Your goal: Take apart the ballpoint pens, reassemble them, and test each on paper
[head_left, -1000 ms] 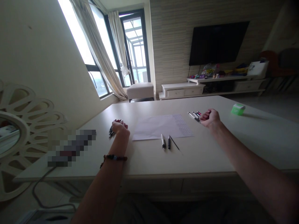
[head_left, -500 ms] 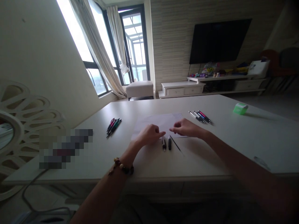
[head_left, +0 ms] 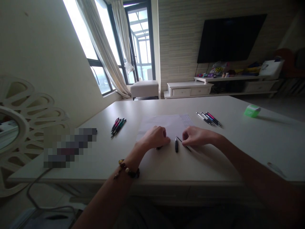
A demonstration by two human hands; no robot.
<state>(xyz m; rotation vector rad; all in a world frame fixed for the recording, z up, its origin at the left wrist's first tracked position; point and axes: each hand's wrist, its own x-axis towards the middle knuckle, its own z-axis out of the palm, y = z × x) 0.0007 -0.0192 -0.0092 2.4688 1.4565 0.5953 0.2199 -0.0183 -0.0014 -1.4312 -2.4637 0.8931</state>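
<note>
My left hand [head_left: 155, 137] is curled shut over a pen part at the near edge of a white sheet of paper [head_left: 166, 124]; only a dark tip shows under it. My right hand [head_left: 195, 136] is pinched shut on a thin dark refill [head_left: 188, 148] lying on the table. Between the two hands lies a short black pen piece [head_left: 176, 145], untouched. A bundle of coloured pens [head_left: 118, 125] lies to the left of the paper. Another bundle of pens [head_left: 209, 118] lies to its right.
The white table [head_left: 238, 149] carries a green box [head_left: 252, 111] at the far right. A blurred-out object [head_left: 69, 148] sits at the left, by a white carved mirror frame [head_left: 21, 127]. Beyond the table are a stool, a TV and a low cabinet.
Both hands left the pen bundles at the sides and came together at the paper's near edge. The left hand now covers the white-bodied pen; the right hand has closed on the thin refill.
</note>
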